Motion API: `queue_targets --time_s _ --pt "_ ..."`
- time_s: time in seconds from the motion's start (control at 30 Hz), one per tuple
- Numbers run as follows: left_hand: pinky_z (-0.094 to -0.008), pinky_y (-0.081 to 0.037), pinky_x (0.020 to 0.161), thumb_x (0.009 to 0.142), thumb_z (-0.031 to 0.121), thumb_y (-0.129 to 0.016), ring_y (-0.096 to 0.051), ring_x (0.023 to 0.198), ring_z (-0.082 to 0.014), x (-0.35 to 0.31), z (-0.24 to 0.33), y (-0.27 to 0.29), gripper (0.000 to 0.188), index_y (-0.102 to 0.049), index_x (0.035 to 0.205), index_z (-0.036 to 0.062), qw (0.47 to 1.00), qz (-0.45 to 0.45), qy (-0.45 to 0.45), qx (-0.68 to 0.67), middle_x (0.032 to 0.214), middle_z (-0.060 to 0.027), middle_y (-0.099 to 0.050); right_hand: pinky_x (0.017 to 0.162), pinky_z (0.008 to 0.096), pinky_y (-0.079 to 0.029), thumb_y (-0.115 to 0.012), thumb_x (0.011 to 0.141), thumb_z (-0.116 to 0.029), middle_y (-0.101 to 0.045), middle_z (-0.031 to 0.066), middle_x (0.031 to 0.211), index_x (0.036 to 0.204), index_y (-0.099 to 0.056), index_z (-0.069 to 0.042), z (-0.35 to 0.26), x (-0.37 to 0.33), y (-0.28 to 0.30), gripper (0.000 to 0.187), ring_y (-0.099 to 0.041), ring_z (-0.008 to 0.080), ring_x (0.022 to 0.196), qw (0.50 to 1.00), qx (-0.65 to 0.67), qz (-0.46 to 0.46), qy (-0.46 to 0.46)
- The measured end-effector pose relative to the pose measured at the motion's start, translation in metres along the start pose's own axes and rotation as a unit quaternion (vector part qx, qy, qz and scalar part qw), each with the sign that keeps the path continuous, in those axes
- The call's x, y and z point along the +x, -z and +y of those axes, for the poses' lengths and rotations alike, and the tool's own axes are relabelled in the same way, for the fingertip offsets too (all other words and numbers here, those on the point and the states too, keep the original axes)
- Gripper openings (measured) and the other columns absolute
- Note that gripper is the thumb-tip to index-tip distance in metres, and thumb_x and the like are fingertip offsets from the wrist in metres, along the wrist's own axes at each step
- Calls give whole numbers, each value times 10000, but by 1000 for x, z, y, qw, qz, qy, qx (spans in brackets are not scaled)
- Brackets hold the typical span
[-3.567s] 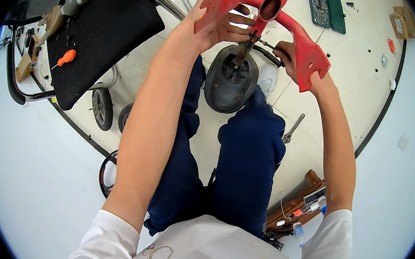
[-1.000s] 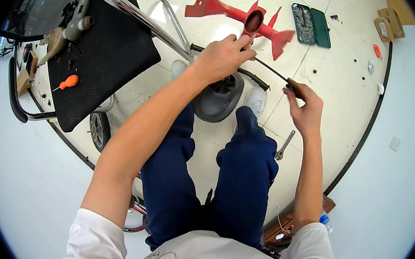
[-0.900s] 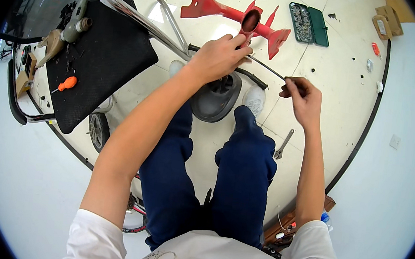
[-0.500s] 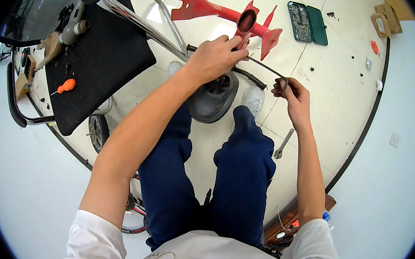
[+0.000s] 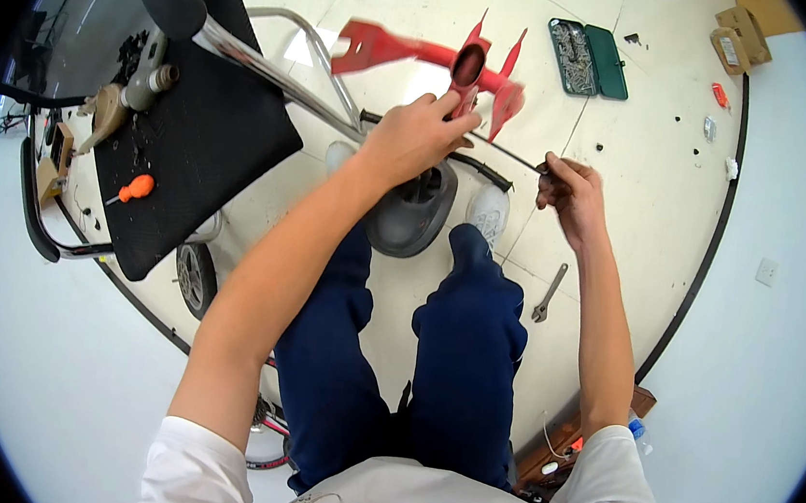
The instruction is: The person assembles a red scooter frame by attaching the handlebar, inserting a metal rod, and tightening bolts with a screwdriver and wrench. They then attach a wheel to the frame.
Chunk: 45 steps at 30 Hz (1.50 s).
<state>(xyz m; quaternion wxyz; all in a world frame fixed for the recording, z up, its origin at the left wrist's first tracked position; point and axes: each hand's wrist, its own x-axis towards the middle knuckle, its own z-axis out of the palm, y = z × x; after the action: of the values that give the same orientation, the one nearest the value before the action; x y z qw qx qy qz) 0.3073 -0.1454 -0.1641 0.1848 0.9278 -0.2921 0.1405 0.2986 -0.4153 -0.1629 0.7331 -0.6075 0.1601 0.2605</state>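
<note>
A red metal frame (image 5: 413,51) with an open round tube and flat forked arms stands in front of me. My left hand (image 5: 421,137) is closed on its lower part. From beside the left fingers a thin dark metal rod (image 5: 508,152) runs to my right hand (image 5: 571,192), whose fingers are pinched round its far end. The rod's tip by the left hand is hidden. Below the hands sits a grey plastic base (image 5: 411,215) between my feet. A black bar (image 5: 484,170) with grip-like ends lies across behind it.
A black chair (image 5: 206,126) at left carries an orange-handled screwdriver (image 5: 135,189) and other parts. On the floor lie an adjustable wrench (image 5: 549,293), a green case of small hardware (image 5: 607,67), an orange item (image 5: 721,95) and cardboard boxes (image 5: 741,42).
The rod's bent end, visible earlier at my right hand, is now covered by the fingers as that hand has turned. The red frame has shifted slightly left and down in the view.
</note>
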Motion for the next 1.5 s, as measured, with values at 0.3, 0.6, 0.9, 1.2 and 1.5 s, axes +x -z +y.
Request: queue_targets --time_s 0.3,0.6,0.9,1.2,1.5 --pt "-341 -551 558 738 73 -667 -571 792 -224 -11 -10 -10 288 -640 1015 151 999 -36 10 -22 905 -38 -524 711 271 -542 -621 931 -104 -698 130 876 1145 -606 57 19 -13 -13 268 -701 172 793 957 -202 -1 208" --pt "-381 -490 627 773 171 -759 -621 735 -249 2 3 0 241 -673 996 138 997 20 56 -44 822 -71 -623 686 332 -536 -575 939 -161 -667 135 804 1052 -613 29 23 -14 -26 224 -672 212 706 958 273 3 -89" --pt "-360 -507 600 767 51 -751 -627 708 -240 3 -7 2 237 -671 987 88 998 -38 38 -33 816 -95 -587 660 294 -541 -564 980 -220 -684 153 821 1035 -617 78 25 -17 -16 308 -682 198 698 992 1 -54 116" --pt "-341 -503 591 742 107 -793 -621 666 -238 13 -6 -3 286 -672 1000 107 998 -14 51 -27 789 -90 -616 497 293 -463 -529 986 -381 -619 103 683 933 -614 41 63 23 -1 433 -590 174 522 805 519 -198 -207" --pt "-345 -515 585 812 100 -745 -635 686 -235 9 -8 -2 186 -712 995 98 997 -27 52 -58 815 -101 -597 739 305 -547 -597 909 -56 -669 126 955 1212 -565 60 45 -15 -11 326 -669 204 816 970 -53 -23 238"
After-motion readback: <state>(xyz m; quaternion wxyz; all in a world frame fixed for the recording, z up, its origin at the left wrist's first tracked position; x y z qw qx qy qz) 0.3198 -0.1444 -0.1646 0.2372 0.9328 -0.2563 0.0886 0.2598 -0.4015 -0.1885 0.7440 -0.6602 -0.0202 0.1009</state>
